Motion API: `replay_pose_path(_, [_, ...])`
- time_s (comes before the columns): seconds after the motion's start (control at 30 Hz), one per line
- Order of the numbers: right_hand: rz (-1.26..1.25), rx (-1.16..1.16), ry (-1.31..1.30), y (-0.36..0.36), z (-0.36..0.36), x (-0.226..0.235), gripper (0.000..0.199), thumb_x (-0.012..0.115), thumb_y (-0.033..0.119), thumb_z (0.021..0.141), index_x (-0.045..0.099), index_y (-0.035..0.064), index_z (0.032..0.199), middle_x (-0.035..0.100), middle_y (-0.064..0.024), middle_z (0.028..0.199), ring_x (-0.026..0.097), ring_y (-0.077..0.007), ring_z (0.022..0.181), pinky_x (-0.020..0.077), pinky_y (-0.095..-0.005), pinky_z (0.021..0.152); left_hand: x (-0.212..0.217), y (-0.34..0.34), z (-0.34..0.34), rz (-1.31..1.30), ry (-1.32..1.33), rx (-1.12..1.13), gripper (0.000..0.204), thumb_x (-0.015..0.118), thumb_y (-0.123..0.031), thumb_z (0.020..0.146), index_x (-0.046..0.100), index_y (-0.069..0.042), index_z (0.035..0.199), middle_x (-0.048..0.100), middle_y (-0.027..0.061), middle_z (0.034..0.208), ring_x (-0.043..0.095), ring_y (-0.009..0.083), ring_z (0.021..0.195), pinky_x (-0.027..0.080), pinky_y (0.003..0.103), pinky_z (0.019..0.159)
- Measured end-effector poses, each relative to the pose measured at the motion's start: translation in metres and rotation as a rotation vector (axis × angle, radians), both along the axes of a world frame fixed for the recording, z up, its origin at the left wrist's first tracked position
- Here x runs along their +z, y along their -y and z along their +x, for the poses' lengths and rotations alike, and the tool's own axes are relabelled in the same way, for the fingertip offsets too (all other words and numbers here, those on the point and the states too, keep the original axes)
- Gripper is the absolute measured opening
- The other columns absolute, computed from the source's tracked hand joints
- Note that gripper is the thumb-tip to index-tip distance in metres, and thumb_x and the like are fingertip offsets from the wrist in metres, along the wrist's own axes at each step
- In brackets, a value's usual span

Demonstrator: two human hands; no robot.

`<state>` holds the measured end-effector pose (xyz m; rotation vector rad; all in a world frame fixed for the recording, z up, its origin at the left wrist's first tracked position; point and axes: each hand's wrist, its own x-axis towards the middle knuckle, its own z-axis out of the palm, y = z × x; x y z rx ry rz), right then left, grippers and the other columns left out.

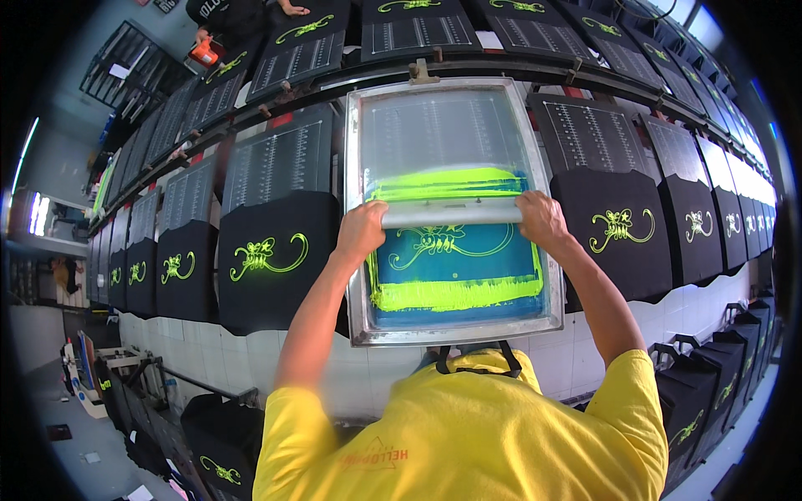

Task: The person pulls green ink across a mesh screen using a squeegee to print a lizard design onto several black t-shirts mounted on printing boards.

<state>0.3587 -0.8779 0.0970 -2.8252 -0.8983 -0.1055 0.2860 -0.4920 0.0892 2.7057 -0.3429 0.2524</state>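
Screen-print wkshop: alum.-framed printing screen (455, 263) w/ squeegee (451, 214) & neon yellow-green ink (455, 294); long rows of platens (276, 159) hold blk fabric pcs (271, 219) w/ matching neon prints (618, 225).

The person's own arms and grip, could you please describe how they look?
The left arm and right arm are bare below short, plain yellow sleeves. The left grip and right grip are ungloved, with no watch or bracelet visible.
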Motion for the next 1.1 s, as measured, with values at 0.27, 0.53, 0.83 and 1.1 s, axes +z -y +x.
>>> replay_pose_path(0.27, [0.130,0.031,0.047,0.008,-0.026,0.029,0.018,0.065,0.000,0.069,0.064,0.0020,0.087,0.066,-0.0148,0.091,0.065,-0.0342,0.091,0.0545,-0.0454,0.080,0.032,0.010,-0.028,0.017,-0.061,0.052,0.030,0.059,0.005,0.071,0.067,-0.002,0.099,0.069,0.0167,0.105,0.066,0.0380,0.093,0.055,0.046,0.081])
replay_pose_path(0.53, [0.164,0.047,0.012,0.037,-0.161,0.023,0.033,0.070,-0.002,0.062,0.063,0.0020,0.094,0.064,-0.0114,0.102,0.063,-0.0305,0.098,0.0552,-0.0404,0.081,0.024,0.046,-0.176,-0.029,-0.075,0.116,0.028,0.060,0.002,0.082,0.067,-0.002,0.108,0.068,0.0099,0.116,0.067,0.0281,0.104,0.057,0.039,0.083])
replay_pose_path(0.83, [0.113,0.033,0.023,0.035,-0.171,0.005,0.033,0.065,-0.002,0.065,0.063,0.0000,0.098,0.062,-0.0124,0.105,0.062,-0.0311,0.100,0.0549,-0.0401,0.083,0.002,0.050,-0.183,0.019,0.005,0.103,0.023,0.064,0.001,0.082,0.068,-0.003,0.104,0.069,0.0067,0.112,0.068,0.0237,0.104,0.058,0.035,0.081])
replay_pose_path(1.1, [0.009,-0.004,-0.021,0.011,-0.076,0.000,0.029,0.066,-0.001,0.063,0.060,0.0024,0.091,0.061,-0.0111,0.098,0.063,-0.0298,0.092,0.0552,-0.0407,0.076,-0.005,0.015,-0.081,0.003,-0.006,0.047,0.030,0.062,0.004,0.076,0.068,-0.003,0.106,0.069,0.0085,0.116,0.068,0.0264,0.102,0.058,0.038,0.082])
